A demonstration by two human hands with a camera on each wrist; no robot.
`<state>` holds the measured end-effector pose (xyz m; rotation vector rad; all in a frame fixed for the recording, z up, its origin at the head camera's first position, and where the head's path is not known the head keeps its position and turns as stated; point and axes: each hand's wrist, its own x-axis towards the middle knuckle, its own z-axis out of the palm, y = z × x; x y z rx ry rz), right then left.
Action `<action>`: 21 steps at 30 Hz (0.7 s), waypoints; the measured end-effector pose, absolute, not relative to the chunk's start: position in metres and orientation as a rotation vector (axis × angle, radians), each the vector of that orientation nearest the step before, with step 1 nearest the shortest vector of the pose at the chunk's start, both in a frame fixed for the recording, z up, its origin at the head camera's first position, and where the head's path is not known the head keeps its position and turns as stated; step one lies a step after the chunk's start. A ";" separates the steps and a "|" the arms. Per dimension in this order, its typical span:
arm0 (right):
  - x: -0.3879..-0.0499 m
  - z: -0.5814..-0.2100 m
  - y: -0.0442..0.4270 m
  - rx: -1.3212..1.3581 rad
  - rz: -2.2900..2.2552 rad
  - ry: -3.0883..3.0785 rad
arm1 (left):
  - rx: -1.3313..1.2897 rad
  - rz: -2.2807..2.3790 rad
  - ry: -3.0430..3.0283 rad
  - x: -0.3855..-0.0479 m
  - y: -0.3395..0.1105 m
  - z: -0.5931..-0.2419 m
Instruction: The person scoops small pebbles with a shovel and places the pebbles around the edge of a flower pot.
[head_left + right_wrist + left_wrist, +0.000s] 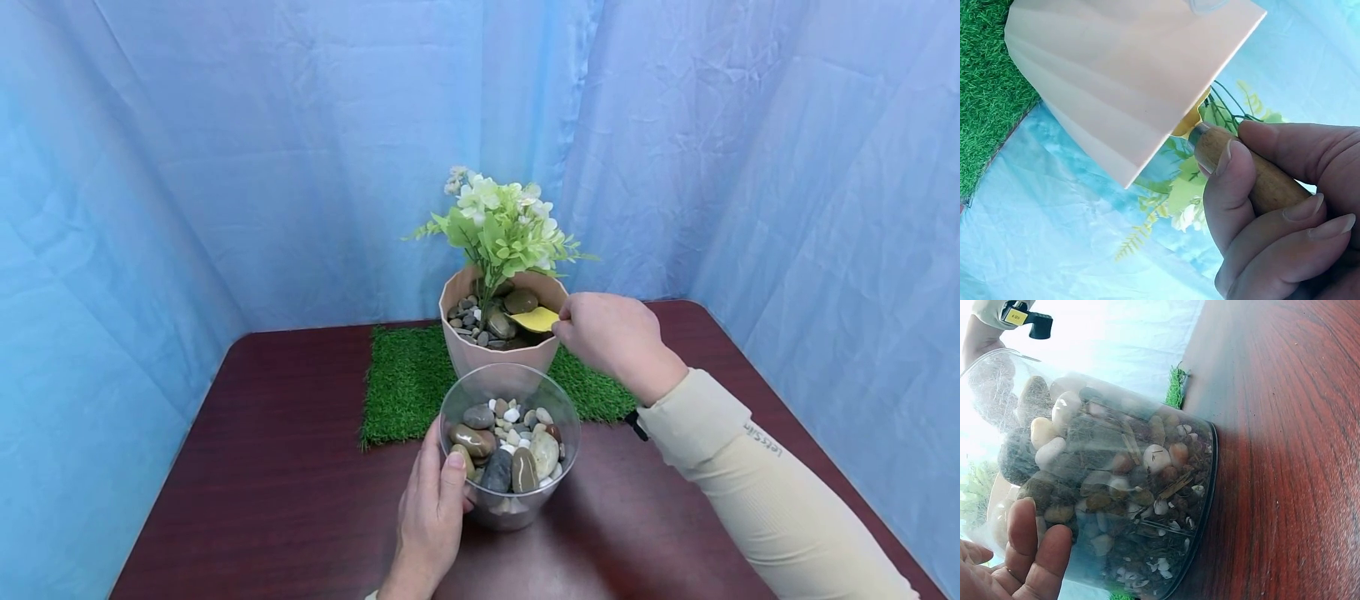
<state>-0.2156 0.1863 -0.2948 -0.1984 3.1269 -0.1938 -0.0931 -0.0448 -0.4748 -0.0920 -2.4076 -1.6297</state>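
A small trowel with a yellow blade (pixel 536 320) and a wooden handle (pixel 1272 181) is in my right hand (pixel 615 337), fingers curled round the handle. Its blade sits inside the pink planter (pixel 467 352), over dark stones beside the flower stems. My left hand (pixel 431 508) grips the side of a clear plastic container (pixel 510 522), thumb at the rim and fingers against the wall. Mixed pebbles (pixel 525 471) fill much of that container. Through its wall, the left wrist view shows white chips and brown bits among the lower stones (pixel 1157 459).
White and green flowers (pixel 502 217) rise from the planter, which stands on a green artificial grass mat (pixel 405 383). The dark red wooden table (pixel 300 467) carries everything. Pale blue curtains (pixel 300 167) hang behind it and at both sides.
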 end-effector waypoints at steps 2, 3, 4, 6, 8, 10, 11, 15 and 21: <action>-0.215 -0.294 0.186 -0.199 -0.194 3.139 | -0.085 -1.625 -2.412 -0.093 -0.045 -0.475; -0.214 -0.293 0.186 -0.200 -0.198 3.145 | -0.083 -1.625 -2.415 -0.093 -0.045 -0.475; -0.214 -0.293 0.186 -0.201 -0.200 3.156 | -0.083 -1.625 -2.416 -0.093 -0.045 -0.474; -0.214 -0.293 0.186 -0.201 -0.199 3.182 | -0.084 -1.625 -2.415 -0.093 -0.044 -0.475; -0.214 -0.294 0.187 -0.202 -0.196 3.211 | -0.087 -1.625 -2.412 -0.093 -0.044 -0.475; -0.215 -0.295 0.187 -0.196 -0.187 3.238 | -0.092 -1.623 -2.407 -0.093 -0.044 -0.475; -0.216 -0.295 0.188 -0.194 -0.183 3.246 | -0.094 -1.620 -2.404 -0.094 -0.044 -0.475; -0.218 -0.297 0.189 -0.195 -0.177 3.267 | -0.094 -1.624 -2.401 -0.094 -0.044 -0.474; -0.221 -0.300 0.190 -0.206 -0.166 3.267 | -0.087 -1.641 -2.405 -0.093 -0.044 -0.474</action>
